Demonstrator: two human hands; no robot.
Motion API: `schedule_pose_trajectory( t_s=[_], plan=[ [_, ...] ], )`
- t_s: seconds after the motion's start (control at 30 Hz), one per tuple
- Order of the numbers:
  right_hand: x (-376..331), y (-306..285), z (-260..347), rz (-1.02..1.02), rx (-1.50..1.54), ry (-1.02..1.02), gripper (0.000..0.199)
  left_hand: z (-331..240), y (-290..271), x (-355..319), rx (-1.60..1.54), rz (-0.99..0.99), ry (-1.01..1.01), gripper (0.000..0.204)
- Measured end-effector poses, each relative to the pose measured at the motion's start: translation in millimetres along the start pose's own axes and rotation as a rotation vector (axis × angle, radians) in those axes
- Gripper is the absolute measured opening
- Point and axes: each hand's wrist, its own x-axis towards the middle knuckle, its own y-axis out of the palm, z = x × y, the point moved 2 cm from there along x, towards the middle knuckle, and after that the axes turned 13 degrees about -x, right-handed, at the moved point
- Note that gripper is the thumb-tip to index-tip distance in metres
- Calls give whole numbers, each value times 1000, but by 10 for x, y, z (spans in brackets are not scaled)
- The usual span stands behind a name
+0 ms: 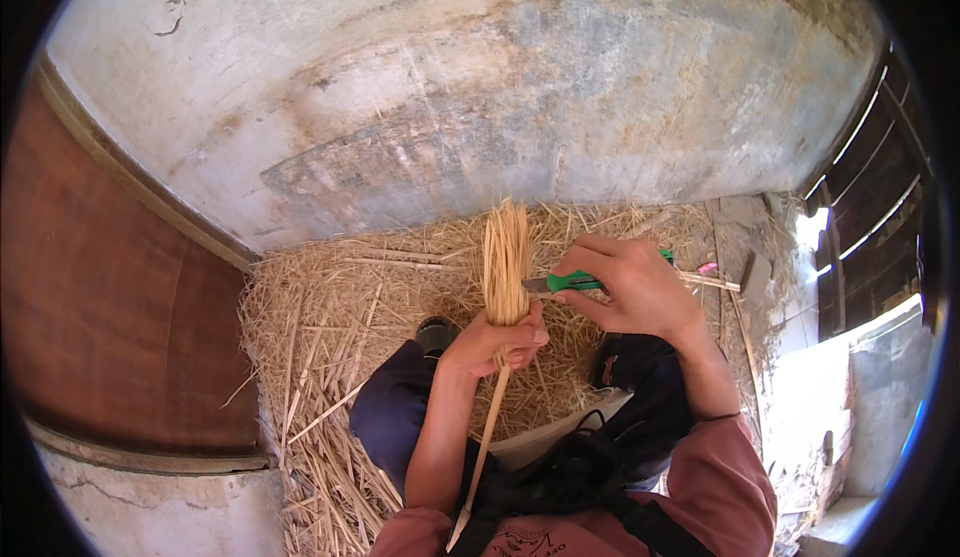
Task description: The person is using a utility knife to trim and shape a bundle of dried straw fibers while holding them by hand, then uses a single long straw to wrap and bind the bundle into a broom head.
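My left hand (493, 342) is wrapped round the neck of a straw brush (507, 257), a bundle of pale stiff fibres that stands upright and fans slightly at the top. Its thin handle (483, 442) runs down from my fist toward my lap. In my right hand (630, 282) is a green utility knife (577, 281), pinched between thumb and fingers. The knife's short grey blade points left, and its tip is at the right side of the bundle, just above my left hand. Whether the blade touches the fibres I cannot tell.
Loose straw (400, 277) covers the ground, with longer stalks (330, 467) at the left. A stained plaster wall (450, 97) rises ahead. A brown wooden panel (120, 287) stands on the left, dark slats (875, 197) on the right. A small block (755, 275) lies at the right.
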Motion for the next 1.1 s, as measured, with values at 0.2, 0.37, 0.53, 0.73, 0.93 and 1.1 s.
schedule_pose_trajectory(
  t_s=[0.2,0.37,0.53,0.73,0.93,1.1],
  plan=[
    [1,31,-48,-62,-132,83,20,50,-33,47,53,-39,-44,34],
    [16,5,-61,-12,-60,5,19,42,-33,24,88,-65,-5,32],
    [35,93,-27,-82,-158,63,18,67,-25,45,144,-118,-9,29],
    [104,128,-209,-320,-224,222,16,100,56,29,172,-115,-56,30],
    [133,-159,-704,-400,-99,372,15,86,34,1,96,-37,-60,34],
    [63,-198,-405,59,291,166,18,51,-93,-42,-194,162,-42,37]
  ],
)
